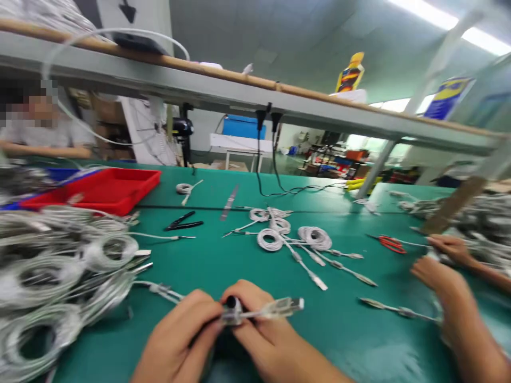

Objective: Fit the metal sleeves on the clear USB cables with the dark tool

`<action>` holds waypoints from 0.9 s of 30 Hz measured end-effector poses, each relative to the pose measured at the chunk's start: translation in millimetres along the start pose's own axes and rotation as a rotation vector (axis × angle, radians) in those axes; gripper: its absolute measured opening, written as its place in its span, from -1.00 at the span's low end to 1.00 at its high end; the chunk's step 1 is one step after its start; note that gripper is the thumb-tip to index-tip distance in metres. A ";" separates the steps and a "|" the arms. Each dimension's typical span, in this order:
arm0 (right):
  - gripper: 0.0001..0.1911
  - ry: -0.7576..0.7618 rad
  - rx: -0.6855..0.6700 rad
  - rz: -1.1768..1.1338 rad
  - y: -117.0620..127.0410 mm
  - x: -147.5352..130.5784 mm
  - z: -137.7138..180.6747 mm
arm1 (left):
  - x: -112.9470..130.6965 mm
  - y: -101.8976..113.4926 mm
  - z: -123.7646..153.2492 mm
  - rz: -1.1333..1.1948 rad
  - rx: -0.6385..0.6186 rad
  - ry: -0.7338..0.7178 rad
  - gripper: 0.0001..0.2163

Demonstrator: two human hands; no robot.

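Grip closed on both sides: the person's left hand point(178, 332) and right hand point(259, 332) press together at the fingertips, pinching a clear-moulded cable plug point(259, 311) just above the surface, with a small black cylindrical piece point(232, 304) showing between the hands. The plug's metal tip point(297, 304) points right. Its pale cable point(157, 290) runs left from the left hand toward a heap of coiled pale cables point(48, 271) on the left part of the green surface point(351, 340). Mid-surface, well ahead of both hands, several smaller white cable coils point(271, 239) lie together, their metal-tipped plugs fanned toward the lower right. Farther ahead lie a single small white coil point(184, 188), a pair of black-handled pliers point(183, 221) and a flat steel strip point(229, 202). A red plastic tray point(91, 190) sits at far left, with the edge of a blue tray point(59, 174) behind it. On the right, a second person's two hands point(451, 249), apart from the person's own, are near red-handled scissors point(392, 244), a loose plug cable point(399, 311) and a further heap of cables point(479, 218). Another person in a pale shirt point(40, 135) is at far left beyond the surface. Black power cords point(259, 154) hang from a grey shelf with a wooden edge point(239, 88).
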State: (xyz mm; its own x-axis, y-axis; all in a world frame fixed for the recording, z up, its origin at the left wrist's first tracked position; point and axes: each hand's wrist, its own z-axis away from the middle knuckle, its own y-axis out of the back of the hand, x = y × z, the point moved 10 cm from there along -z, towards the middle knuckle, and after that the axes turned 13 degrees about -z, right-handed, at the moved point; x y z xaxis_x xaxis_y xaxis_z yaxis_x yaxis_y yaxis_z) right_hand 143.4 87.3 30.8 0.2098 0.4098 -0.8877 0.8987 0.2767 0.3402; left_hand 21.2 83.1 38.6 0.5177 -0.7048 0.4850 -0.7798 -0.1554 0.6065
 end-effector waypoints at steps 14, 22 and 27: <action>-0.73 -0.061 -0.101 0.258 -0.5 7.9 -5.3 | 12.5 -11.2 -3.3 -0.055 -0.128 -0.094 -0.79; -0.66 -0.011 -0.029 0.226 2.0 0.4 -3.1 | 10.9 -18.1 -1.0 -0.044 -0.165 -0.094 -0.77; -0.66 -0.016 -0.008 0.238 3.5 2.0 -4.2 | 9.9 -22.2 -1.1 -0.035 -0.202 -0.077 -0.76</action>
State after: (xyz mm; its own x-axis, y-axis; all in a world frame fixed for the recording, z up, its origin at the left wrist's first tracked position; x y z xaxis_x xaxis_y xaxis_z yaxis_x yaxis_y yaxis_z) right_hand 145.3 92.7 31.6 0.4217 0.4509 -0.7867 0.8198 0.1811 0.5432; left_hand 44.0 80.2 30.6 0.5085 -0.7536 0.4166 -0.6715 -0.0441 0.7397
